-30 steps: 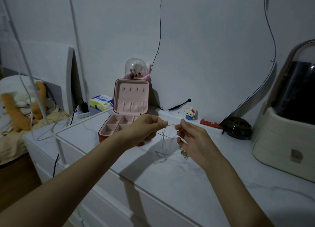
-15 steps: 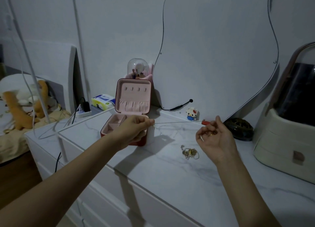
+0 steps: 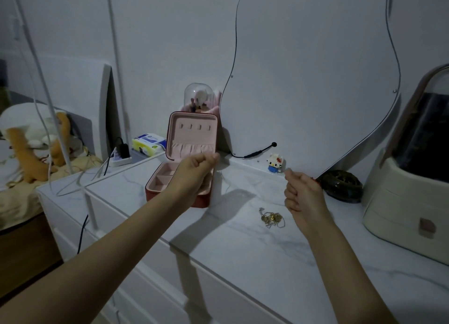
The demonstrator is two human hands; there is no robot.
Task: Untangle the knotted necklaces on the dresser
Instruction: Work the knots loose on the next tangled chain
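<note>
We hold both hands curled, apparently pinching a thin chain we cannot make out: left hand (image 3: 197, 166) far-left, right hand (image 3: 301, 190) right. The gold tangle (image 3: 271, 218) lies on the bench (image 3: 243, 246), just near-left of the right hand.

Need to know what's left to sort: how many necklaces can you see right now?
2, possibly more: a faint silver chain hanging at the left hand, its far end toward the right hand unclear, and a tangled gold clump on the dresser, which may hide several.

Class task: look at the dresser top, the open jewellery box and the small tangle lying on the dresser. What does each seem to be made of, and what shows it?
Dresser top: marble or a marble-look surface, white with grey veins, faintly glossy.
Jewellery box: pink velvety fabric lining, matte with a gathered pocket; the reddish shell may be faux leather.
Tangle of necklaces: gold-coloured metal, glinting fine chains.
</note>
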